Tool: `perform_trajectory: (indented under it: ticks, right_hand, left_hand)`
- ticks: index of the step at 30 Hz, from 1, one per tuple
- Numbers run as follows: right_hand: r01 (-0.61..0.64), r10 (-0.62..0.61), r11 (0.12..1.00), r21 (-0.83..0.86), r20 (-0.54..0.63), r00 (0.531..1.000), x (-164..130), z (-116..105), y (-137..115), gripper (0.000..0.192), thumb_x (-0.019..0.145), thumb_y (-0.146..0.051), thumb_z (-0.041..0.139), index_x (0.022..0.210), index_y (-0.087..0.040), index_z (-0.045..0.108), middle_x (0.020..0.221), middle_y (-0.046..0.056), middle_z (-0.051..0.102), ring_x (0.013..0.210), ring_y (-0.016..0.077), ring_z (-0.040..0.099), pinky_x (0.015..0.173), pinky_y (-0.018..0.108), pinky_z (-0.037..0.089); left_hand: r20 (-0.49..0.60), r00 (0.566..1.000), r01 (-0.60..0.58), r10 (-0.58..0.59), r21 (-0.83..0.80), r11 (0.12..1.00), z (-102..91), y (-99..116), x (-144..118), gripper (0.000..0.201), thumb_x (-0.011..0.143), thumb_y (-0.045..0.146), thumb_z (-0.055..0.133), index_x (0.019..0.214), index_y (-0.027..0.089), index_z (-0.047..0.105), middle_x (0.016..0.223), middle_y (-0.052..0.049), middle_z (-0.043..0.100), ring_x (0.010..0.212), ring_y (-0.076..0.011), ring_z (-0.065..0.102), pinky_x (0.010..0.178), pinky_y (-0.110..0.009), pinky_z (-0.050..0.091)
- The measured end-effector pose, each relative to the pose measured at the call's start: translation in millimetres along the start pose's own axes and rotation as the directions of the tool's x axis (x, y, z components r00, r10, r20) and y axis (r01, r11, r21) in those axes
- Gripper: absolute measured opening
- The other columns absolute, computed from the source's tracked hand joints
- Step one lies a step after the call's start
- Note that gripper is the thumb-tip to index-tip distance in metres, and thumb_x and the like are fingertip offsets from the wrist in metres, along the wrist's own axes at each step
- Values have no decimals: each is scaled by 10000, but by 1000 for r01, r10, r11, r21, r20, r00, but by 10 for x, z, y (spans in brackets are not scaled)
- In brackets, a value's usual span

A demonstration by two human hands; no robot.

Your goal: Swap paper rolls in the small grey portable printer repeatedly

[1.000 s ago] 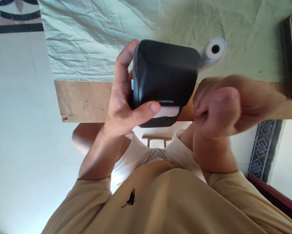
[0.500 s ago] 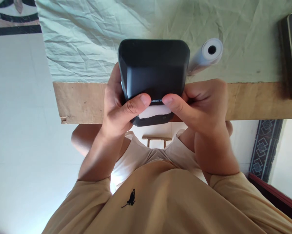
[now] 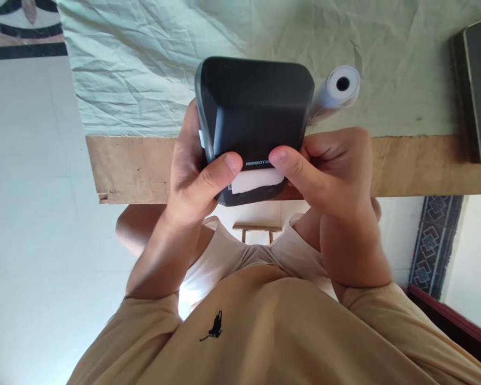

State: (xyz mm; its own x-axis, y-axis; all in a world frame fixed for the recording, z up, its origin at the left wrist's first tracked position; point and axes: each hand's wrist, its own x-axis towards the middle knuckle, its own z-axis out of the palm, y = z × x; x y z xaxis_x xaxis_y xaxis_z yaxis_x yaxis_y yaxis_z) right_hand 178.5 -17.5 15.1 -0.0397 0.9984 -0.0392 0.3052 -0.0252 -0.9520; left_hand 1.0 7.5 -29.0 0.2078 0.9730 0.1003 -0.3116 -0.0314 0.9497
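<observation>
Hands in the foreground: the left hand (image 3: 196, 176) and right hand (image 3: 328, 171) each keep a closed grip on the black label printer (image 3: 256, 112), thumbs pressed beside the white paper strip (image 3: 254, 181) at its slot. The printer is raised above the near edge of the surface (image 3: 144, 166). Farther back, a paper roll (image 3: 336, 91) lies on the green cloth (image 3: 144, 69), a dark box (image 3: 476, 91) at right.

Label printer (image 3: 256, 115) held over near table edge (image 3: 136, 163), between left hand (image 3: 196, 176) on its left side and right hand (image 3: 332, 171) on its right. Paper strip (image 3: 254, 181) at printer's near face, between both thumbs. Paper roll (image 3: 336, 91) on cloth (image 3: 144, 69), just right of printer, behind right hand. Flat case (image 3: 475, 88) on table, far right, well apart.
</observation>
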Motion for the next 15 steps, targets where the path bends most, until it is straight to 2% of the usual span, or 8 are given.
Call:
perform_trajectory:
  ticks: [3,6,10,15]
  right_hand:
    - [22,-23,999,-34,-33,999,8,8,18,700,868,-623,666,457,-161,339,441,-40,267,463,18,241,427,247,124]
    - [43,-46,997,-69,-52,998,18,25,42,741,857,-750,578,463,-171,336,439,-29,276,467,36,238,434,276,138]
    - [93,-101,990,-105,-77,992,36,56,63,746,884,-725,573,483,-177,265,448,-28,215,462,39,206,438,294,143]
    - [132,-153,973,-189,-102,983,38,83,73,694,942,-637,549,540,-161,241,500,-34,204,501,26,183,474,268,133]
  left_hand:
    - [-135,986,93,-98,-43,995,80,-12,14,484,910,691,573,1232,336,634,1041,-31,717,1179,-249,657,986,-380,569]
    - [-214,962,147,-171,-124,981,186,5,5,533,927,714,507,1293,339,605,1132,-39,730,1343,-269,591,1112,-415,524]
    - [-228,952,169,-205,-167,971,224,34,-34,577,930,740,457,1302,328,611,1164,-47,741,1404,-286,549,1152,-430,500]
    - [-235,958,124,-165,-178,976,98,17,-47,597,946,744,396,1155,277,704,1099,-62,751,1373,-296,562,1171,-432,476]
